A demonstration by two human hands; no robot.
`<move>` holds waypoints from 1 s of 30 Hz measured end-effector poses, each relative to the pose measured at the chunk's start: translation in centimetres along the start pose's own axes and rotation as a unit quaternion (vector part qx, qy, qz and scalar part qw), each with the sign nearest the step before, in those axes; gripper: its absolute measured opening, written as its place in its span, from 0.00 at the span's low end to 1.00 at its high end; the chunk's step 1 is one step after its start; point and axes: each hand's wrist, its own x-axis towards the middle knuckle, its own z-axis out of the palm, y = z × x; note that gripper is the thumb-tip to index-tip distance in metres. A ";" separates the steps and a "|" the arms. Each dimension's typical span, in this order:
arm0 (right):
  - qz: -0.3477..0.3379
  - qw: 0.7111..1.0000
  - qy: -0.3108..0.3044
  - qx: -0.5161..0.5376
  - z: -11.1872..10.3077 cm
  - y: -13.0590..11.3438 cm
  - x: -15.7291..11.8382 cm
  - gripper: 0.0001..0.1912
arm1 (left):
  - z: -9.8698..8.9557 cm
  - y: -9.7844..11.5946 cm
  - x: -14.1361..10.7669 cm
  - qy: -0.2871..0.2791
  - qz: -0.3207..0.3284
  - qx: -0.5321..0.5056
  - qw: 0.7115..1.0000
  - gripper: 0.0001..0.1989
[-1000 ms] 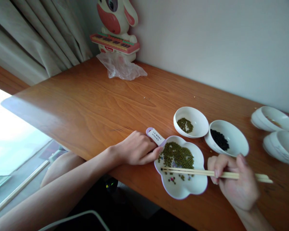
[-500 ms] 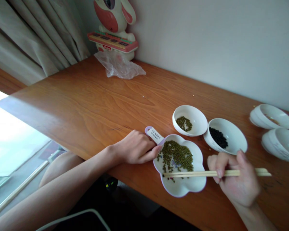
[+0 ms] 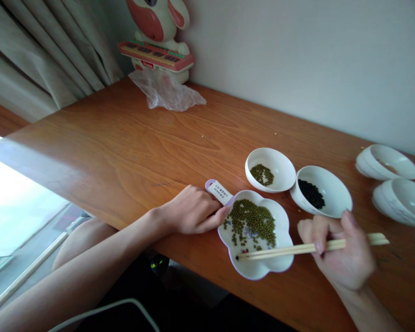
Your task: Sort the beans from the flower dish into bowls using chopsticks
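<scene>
My right hand [image 3: 339,249] is closed around a pair of wooden chopsticks [image 3: 297,249]. Their tips are together at a small dark bean [image 3: 237,258], low in a white flower-shaped dish [image 3: 280,263] with a purple rim. Green beans [image 3: 254,219] cover the dish's upper part. My left hand [image 3: 197,212] lies on the table by the dish's labelled handle [image 3: 220,192], thumb touching the rim and fingers curled. Behind the dish stand a white bowl [image 3: 283,170] with green beans and another white bowl [image 3: 339,193] with black beans.
Two stacks of white bowls stand at the right, a rear stack [image 3: 401,163] and a nearer one [image 3: 408,198]. A clear plastic bag [image 3: 169,94] lies before a toy keyboard [image 3: 155,55] at the back. The table's front edge runs beneath the dish.
The chopstick tips have shifted slightly down and right within the dish, with the dark bean at them. My left hand keeps its place at the dish. The whole view has shifted a little.
</scene>
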 end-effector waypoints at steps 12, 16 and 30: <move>-0.065 0.997 0.033 -0.022 -0.1 -0.6 0.1 0.39 | 0.1 -0.1 0.0 0.008 0.005 -0.002 1.000 0.28; -0.075 0.996 0.031 -0.039 -0.5 -0.8 0.1 0.39 | 0.1 0.0 0.0 0.009 0.004 -0.001 1.000 0.28; -0.097 0.995 0.026 -0.023 -1.4 -1.5 -0.3 0.40 | 0.2 -0.2 0.0 0.018 0.013 0.002 1.000 0.27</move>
